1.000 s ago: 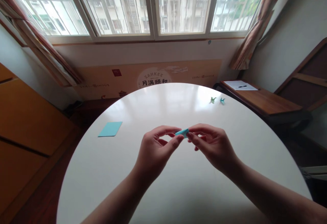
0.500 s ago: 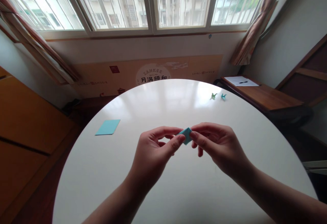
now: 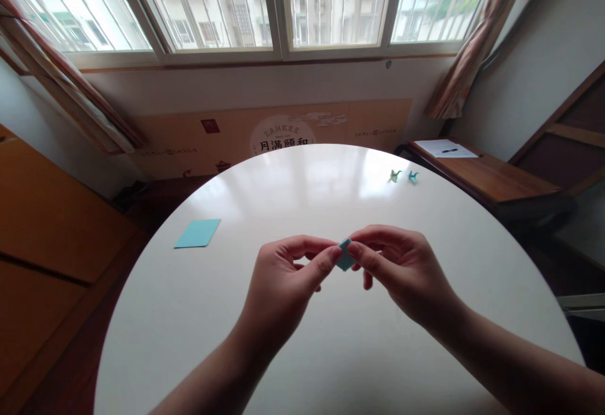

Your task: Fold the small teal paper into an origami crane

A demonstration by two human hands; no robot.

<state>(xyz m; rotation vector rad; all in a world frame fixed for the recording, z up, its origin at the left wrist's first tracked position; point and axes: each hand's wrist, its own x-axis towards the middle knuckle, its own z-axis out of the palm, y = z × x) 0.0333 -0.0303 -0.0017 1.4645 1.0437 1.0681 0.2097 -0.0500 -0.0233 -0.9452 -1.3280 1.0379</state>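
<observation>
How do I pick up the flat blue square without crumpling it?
I'd pinch the square blue paper by its right edge, coming from the right with the left hand, which is nearer. It lies flat on the white table, so only its edges seem to offer a grip. That hand pinches the folded blue paper, so free it first.

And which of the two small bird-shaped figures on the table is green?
The left one in the picture: the green figure. The other, the blue figure, is to its right.
</observation>
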